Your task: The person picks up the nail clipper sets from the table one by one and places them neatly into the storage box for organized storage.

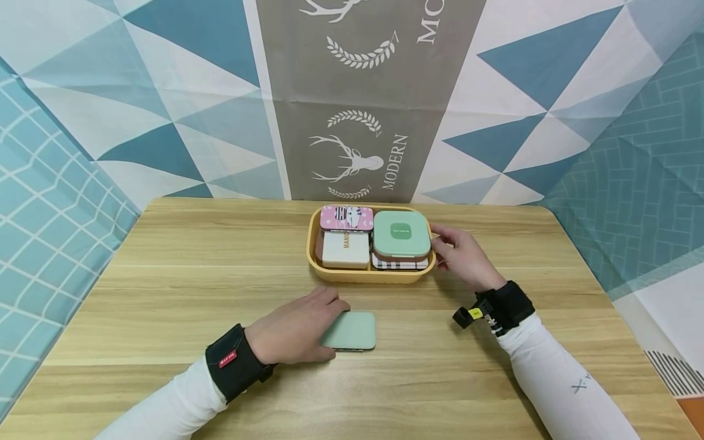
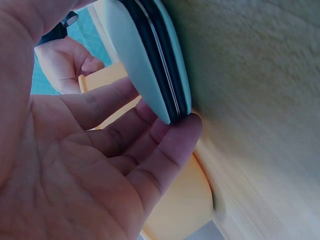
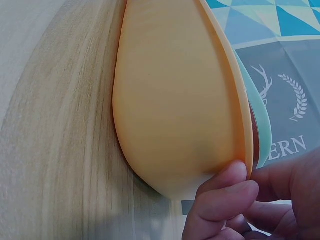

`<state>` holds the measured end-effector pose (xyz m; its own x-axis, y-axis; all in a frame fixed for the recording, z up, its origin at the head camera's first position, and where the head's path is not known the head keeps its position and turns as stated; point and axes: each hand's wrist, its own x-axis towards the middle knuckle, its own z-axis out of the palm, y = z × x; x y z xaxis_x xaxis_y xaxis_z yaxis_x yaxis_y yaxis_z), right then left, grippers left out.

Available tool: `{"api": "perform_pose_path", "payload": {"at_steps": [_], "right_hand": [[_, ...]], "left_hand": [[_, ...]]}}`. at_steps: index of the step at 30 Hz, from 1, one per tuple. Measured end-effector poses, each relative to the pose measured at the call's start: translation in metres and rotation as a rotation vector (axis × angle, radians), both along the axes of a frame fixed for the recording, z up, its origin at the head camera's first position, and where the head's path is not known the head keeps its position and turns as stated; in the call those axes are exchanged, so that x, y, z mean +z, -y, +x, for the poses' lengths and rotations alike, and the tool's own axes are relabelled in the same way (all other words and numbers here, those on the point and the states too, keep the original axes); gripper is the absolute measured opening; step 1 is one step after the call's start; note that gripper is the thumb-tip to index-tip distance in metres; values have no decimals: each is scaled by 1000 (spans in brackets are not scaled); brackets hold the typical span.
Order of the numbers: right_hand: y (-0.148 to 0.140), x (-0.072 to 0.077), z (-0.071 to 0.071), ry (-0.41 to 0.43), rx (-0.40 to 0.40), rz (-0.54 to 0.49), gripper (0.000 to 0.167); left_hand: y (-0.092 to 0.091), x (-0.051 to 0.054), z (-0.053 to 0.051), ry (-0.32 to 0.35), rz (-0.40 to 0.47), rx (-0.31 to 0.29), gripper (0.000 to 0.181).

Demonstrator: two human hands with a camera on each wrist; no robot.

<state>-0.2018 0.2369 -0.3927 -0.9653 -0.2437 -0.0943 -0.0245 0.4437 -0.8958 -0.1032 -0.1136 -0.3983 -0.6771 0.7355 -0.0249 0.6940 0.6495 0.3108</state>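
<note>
My left hand point(image 1: 299, 327) grips the left end of a flat mint-green case point(image 1: 354, 330) at the table's middle. In the left wrist view the case point(image 2: 142, 55) shows rounded corners and a dark edge with a thin bright seam; fingertips touch its end. My right hand point(image 1: 462, 253) pinches the right rim of a yellow plastic bin point(image 1: 374, 277), thumb and fingers on either side of the rim in the right wrist view. Inside the bin lie a pink cat-print tin point(image 1: 346, 218), a white case point(image 1: 345, 250) and a green square case point(image 1: 401, 234) on top of a plaid case point(image 1: 399, 263).
The wooden table point(image 1: 192, 293) carries the bin near its back edge. Behind it hangs a patterned cloth point(image 1: 352, 85) with deer and triangles. A strap end with a yellow tag point(image 1: 467, 316) hangs from the right wristband.
</note>
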Motion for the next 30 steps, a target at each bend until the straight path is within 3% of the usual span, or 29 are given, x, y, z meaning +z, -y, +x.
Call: {"api": "perform_pose_path", "payload": {"at_steps": [30], "right_hand": [[0,0,-1,-8,-3,11,47]], "left_hand": [[2,2,-1,48,-11,-7,66]]}}
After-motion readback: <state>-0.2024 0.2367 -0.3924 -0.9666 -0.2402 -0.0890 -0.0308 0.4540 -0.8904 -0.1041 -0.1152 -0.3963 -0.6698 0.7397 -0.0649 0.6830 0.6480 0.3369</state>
